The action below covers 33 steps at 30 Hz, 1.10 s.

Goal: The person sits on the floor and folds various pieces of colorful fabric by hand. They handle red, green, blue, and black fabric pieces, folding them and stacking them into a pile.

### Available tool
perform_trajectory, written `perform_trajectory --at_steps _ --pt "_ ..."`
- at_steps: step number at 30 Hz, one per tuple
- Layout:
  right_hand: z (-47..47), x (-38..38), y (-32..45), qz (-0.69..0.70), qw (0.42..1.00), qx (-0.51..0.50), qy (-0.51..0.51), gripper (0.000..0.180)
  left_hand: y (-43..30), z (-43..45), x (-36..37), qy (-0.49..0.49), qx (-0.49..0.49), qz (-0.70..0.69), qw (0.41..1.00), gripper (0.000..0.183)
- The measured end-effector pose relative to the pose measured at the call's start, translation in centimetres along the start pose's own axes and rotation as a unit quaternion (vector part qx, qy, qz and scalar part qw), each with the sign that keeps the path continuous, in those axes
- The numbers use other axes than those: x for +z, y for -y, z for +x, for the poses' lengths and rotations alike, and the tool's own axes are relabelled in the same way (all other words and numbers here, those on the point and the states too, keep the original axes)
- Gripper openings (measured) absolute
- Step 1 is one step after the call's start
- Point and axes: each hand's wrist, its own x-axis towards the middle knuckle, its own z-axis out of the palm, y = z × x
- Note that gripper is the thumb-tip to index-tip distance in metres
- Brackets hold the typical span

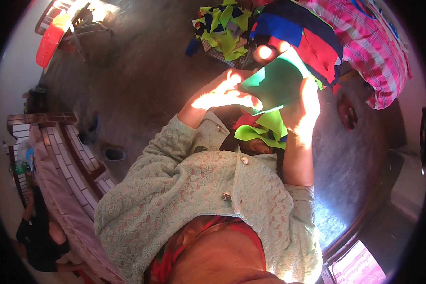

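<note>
Between my two hands a green piece of cloth [278, 83] is held up in front of me, its edges lit by strong sun. My left hand [227, 94] grips its left side with the thumb along the near edge. On the other side my right hand [302, 106] holds the right edge, partly washed out by glare. Fingertips glow at the cloth's far edge. Below it, lime-green cloth pieces [261, 132] and a bit of red cloth [244, 120] lie on my lap, partly hidden by the hands and held cloth.
Ahead, a checked container [216, 53] is heaped with lime, navy and grey cloth scraps [223, 30]. Beside it lies multicoloured patchwork cloth [305, 39], near pink plaid fabric [371, 46]. Footwear [348, 112] sits on the floor. A red chair [51, 42] and another person [41, 230] are leftward.
</note>
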Motion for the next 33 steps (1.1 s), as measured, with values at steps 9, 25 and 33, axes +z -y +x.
perform_trajectory --at_steps 9,25,33 --pt "0.9 -1.7 1.3 0.048 0.993 -0.057 -0.094 0.063 -0.7 -0.2 1.0 -0.094 -0.097 0.022 0.991 0.048" --pt "-4.1 -16.2 -0.7 0.045 0.947 -0.039 -0.315 0.05 8.5 0.5 -3.3 -0.149 -0.154 -0.049 0.976 0.026" --pt "-5.4 -20.1 -2.8 0.11 0.929 -0.066 -0.348 0.046 8.9 0.6 -3.6 -0.183 -0.168 -0.025 0.968 0.024"
